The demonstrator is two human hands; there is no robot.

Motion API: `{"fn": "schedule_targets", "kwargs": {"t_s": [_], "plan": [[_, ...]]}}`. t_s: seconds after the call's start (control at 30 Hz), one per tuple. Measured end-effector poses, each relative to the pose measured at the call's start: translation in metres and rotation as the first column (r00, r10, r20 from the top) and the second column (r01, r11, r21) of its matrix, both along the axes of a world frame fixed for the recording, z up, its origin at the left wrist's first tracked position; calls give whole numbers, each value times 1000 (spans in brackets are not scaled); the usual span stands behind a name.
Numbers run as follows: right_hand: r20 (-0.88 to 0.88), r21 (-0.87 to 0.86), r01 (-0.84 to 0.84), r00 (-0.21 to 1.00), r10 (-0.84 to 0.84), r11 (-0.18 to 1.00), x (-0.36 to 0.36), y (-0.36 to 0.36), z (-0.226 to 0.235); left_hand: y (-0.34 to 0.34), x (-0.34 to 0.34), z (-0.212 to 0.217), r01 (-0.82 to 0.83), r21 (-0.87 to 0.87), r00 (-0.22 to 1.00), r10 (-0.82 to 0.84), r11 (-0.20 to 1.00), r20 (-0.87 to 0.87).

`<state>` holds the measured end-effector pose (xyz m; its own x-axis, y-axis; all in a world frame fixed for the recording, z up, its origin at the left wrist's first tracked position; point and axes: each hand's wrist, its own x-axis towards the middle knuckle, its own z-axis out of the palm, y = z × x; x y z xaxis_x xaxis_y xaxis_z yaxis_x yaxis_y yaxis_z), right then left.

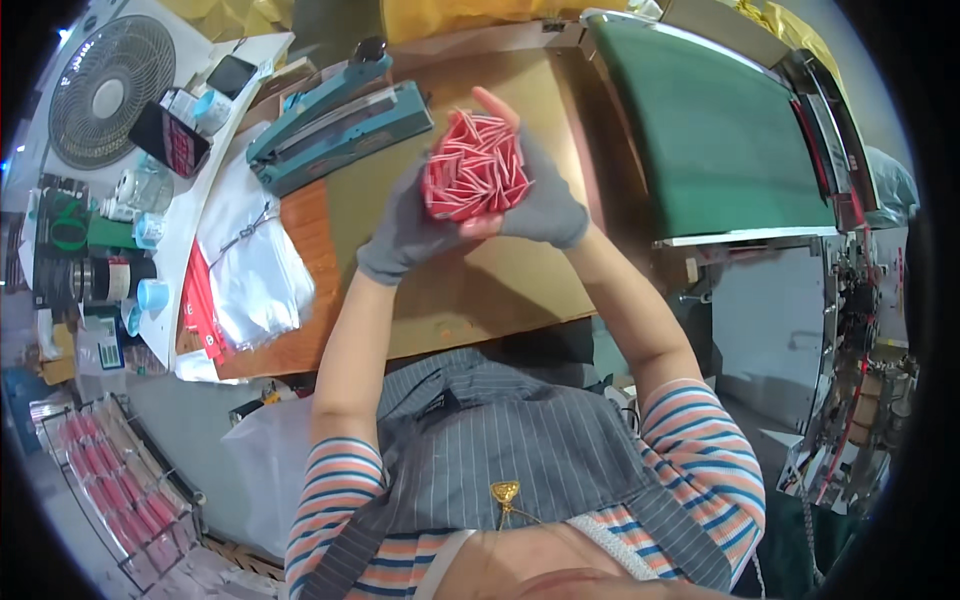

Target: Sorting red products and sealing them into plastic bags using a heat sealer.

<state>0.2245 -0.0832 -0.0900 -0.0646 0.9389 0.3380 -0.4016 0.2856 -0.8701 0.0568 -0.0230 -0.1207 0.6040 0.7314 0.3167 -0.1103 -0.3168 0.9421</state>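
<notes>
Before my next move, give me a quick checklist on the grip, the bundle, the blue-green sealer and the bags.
1. Both hands on the bundle: ok; the left hand and right hand cup the red bundle from both sides.
2. Edges lined up: not ok; the white-edged pieces point many ways.
3. Piece count: cannot tell; they overlap too closely.
4. Bundle's underside: cannot tell; hidden from this view.
5. Arm of the blue-green sealer raised: ok; its right end stands off the base.
6. Clear bags within reach: probably ok; they lie left of the hands.
</notes>
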Motion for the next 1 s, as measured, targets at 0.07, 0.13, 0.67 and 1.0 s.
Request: {"fn": "schedule_targets", "kwargs": {"t_s": [0.07,0.13,0.67,1.0], "plan": [[119,-41,57,992,-52,998,-17,-2,8,-2,-7,9,62,158,939,-4,986,-344],[106,-147,100,991,-85,984,-41,-25,31,-17,-23,12,53,48,964,-38,997,-263],[-276,-525,-480,877,393,703,-70,-32,-24,-15,-322,-80,-511,424,434,650,748,-624],[-170,-489,-429,901,400,760,-79,-36,-37,24,-299,-28,-536,430,664,677,726,-317]]}}
